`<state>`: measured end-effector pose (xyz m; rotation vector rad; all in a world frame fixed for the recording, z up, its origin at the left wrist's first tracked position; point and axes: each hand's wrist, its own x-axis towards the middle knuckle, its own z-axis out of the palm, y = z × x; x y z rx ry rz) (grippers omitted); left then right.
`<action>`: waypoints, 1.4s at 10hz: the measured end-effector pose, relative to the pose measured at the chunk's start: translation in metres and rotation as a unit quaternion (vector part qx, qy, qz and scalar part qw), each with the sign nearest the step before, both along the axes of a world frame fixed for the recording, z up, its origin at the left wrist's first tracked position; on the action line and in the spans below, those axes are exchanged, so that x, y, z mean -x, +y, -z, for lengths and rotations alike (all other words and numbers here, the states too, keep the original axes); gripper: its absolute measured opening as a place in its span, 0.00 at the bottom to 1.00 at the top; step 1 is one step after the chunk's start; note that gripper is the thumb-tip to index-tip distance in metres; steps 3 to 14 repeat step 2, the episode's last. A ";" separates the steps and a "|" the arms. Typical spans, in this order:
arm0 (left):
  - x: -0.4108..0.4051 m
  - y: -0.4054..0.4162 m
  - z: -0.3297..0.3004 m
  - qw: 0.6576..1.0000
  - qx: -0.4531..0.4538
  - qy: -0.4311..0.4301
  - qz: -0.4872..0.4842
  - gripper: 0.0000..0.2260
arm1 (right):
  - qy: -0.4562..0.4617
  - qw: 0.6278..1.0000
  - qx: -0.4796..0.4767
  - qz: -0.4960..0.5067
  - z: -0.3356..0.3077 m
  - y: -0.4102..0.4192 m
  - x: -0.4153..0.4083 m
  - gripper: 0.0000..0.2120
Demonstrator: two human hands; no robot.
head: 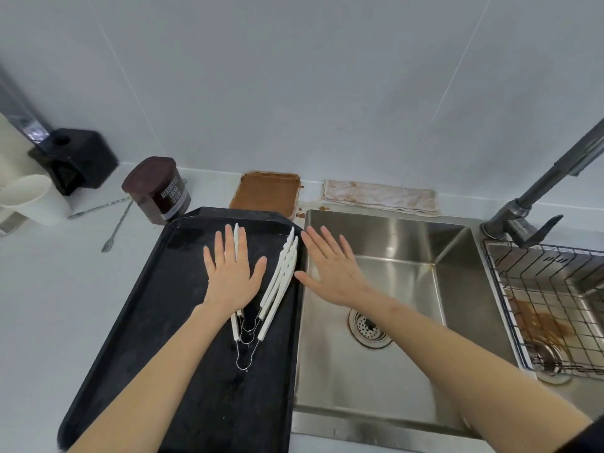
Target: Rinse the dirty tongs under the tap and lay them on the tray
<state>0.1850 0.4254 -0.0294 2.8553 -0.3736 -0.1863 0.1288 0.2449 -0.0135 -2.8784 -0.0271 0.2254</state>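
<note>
Several white plastic tongs (281, 276) with wire spring ends lie on the black tray (157, 289), left of the sink. My left hand (230, 273) is spread flat, fingers straight, over the left arms of the tongs, hiding part of them. My right hand (330, 269) is also flat and spread, hovering over the sink's left rim just right of the tongs, holding nothing. The grey tap (539, 188) stands at the far right, with no water running from it.
The steel sink (408, 243) has a drain strainer at its middle. A wire rack (549, 305) sits over the stained right basin. Behind the tray stand a cocoa tin (157, 191), a brown-filled container (266, 194), a stained cloth (380, 196) and white cups (29, 197).
</note>
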 end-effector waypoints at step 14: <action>-0.013 -0.047 -0.060 0.995 0.016 -0.091 0.048 0.43 | -0.059 0.993 0.088 0.060 -0.061 -0.039 -0.005 0.38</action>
